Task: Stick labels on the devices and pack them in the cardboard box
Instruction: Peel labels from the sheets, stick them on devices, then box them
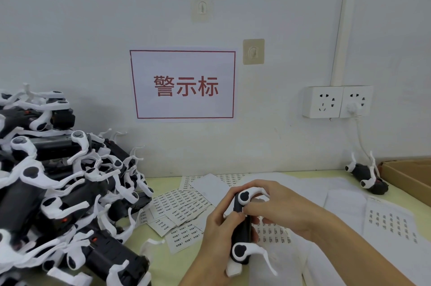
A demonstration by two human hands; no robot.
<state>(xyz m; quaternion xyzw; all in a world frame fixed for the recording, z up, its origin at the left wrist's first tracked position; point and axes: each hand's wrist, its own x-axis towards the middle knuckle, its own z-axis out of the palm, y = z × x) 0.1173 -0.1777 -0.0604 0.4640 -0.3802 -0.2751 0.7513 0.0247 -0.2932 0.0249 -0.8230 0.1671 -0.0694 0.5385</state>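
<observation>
Black-and-white device (242, 227) upright, gripped round its body by left hand (217, 236); right hand (275, 213) curled over its upper end, fingertips pressing the black face, label itself hidden; label sheets (184, 206) just beyond the grip; large unlabelled-looking pile (58, 192) far left of it; one device (368, 178) beside cardboard box (410, 176) far right; packing judged barely begun.
</observation>
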